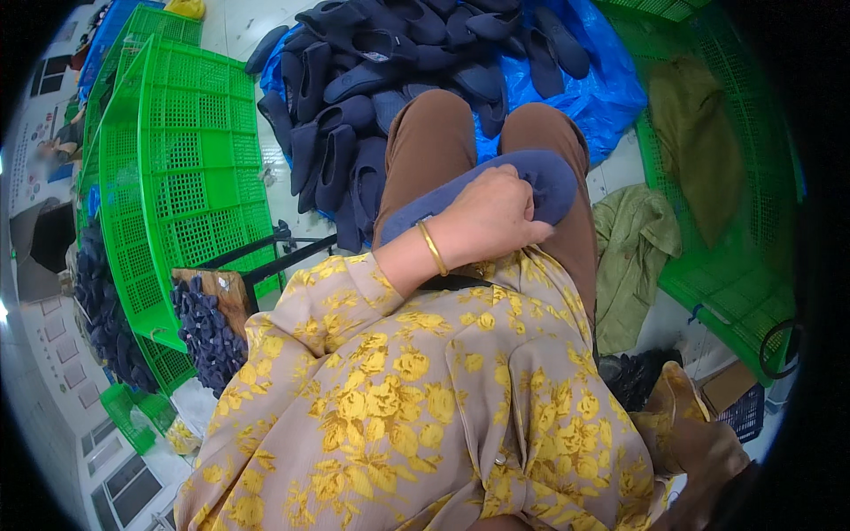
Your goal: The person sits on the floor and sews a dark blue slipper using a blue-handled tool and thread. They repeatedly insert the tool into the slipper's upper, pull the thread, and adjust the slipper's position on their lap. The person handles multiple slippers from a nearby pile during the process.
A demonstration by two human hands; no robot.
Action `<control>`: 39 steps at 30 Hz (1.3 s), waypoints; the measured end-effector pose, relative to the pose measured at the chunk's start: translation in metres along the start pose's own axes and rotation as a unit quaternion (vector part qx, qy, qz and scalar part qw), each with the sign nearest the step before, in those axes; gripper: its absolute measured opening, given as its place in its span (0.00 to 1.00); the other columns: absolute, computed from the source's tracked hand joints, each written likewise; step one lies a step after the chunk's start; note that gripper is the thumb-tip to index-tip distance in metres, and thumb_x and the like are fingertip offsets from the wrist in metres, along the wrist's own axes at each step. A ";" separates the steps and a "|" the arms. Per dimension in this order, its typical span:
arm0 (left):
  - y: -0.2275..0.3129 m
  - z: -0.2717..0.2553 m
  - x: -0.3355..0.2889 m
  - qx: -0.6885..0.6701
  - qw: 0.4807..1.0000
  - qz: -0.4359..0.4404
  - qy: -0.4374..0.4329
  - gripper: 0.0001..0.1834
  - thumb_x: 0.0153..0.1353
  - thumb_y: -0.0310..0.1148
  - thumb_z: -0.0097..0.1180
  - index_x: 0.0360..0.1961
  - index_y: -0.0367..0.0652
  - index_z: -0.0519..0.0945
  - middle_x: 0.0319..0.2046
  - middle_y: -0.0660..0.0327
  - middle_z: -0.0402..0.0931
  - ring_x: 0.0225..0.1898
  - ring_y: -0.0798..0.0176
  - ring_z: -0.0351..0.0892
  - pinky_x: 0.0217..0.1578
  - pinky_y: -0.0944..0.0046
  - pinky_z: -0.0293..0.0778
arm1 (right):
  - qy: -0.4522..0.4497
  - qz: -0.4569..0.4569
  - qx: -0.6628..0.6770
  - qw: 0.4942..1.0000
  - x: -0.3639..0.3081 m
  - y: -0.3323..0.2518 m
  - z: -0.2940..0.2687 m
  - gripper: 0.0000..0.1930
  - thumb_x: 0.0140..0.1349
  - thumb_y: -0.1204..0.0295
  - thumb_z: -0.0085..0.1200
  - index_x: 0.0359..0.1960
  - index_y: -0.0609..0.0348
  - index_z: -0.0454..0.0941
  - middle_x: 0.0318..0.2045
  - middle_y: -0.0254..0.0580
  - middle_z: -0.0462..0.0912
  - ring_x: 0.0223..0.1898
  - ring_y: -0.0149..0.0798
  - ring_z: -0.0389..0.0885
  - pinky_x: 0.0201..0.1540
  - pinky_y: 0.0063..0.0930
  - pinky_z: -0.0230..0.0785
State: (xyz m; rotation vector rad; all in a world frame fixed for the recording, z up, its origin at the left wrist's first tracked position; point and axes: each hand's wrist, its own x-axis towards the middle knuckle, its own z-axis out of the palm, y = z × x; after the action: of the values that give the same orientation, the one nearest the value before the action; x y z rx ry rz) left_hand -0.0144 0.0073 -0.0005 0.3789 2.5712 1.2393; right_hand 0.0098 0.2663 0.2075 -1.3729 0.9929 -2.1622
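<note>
A navy-blue slipper (553, 181) lies across my lap, over both thighs. My left hand (498, 212), with a gold bangle at the wrist, is closed on it with the fingers curled over its upper side. The hand and wrist cover the slipper's middle. At the lower right, my right hand (708, 456) is held out beside my body, close to a dark heap (633, 376) of small pieces. Shadow and blur at the picture's rim hide its fingers.
Beyond my knees, a large heap of navy slippers (354, 115) rests on blue plastic sheeting (611, 97). Green crates (199, 168) stand at the left, near a batch of small dark pieces (208, 336). A green cloth (633, 257) and another green crate (735, 292) are at the right.
</note>
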 end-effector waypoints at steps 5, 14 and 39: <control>-0.009 -0.021 -0.006 -0.133 0.987 -0.082 -0.040 0.07 0.55 0.28 0.60 0.30 0.34 0.81 0.28 0.54 0.79 0.31 0.61 0.78 0.37 0.63 0.73 | 0.041 0.259 -0.023 0.965 -0.009 0.031 -0.014 0.12 0.62 0.69 0.50 0.43 0.64 0.74 0.31 0.45 0.79 0.28 0.40 0.79 0.34 0.30 0.77; -0.013 -0.041 -0.016 -0.292 0.940 -0.117 -0.131 0.04 0.65 0.26 0.56 0.37 0.36 0.79 0.34 0.69 0.77 0.37 0.76 0.71 0.42 0.73 0.70 | 0.166 0.298 -0.494 0.800 -0.060 0.197 -0.049 0.21 0.50 0.87 0.48 0.46 0.57 0.78 0.35 0.47 0.79 0.36 0.50 0.79 0.39 0.34 0.71; -0.044 -0.044 -0.008 -0.584 0.773 -0.185 -0.168 0.01 0.66 0.26 0.54 0.36 0.42 0.74 0.48 0.53 0.78 0.54 0.61 0.76 0.57 0.62 0.71 | 0.790 0.131 0.263 0.538 -0.241 0.172 -0.156 0.16 0.74 0.67 0.41 0.25 0.57 0.62 0.17 0.33 0.58 0.15 0.27 0.55 0.21 0.21 0.53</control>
State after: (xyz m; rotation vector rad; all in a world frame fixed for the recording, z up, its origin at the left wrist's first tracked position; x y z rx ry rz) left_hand -0.0268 -0.0534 -0.0075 -0.1694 1.1031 2.0201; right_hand -0.0305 0.3631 -0.1103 1.3496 0.6288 -2.6401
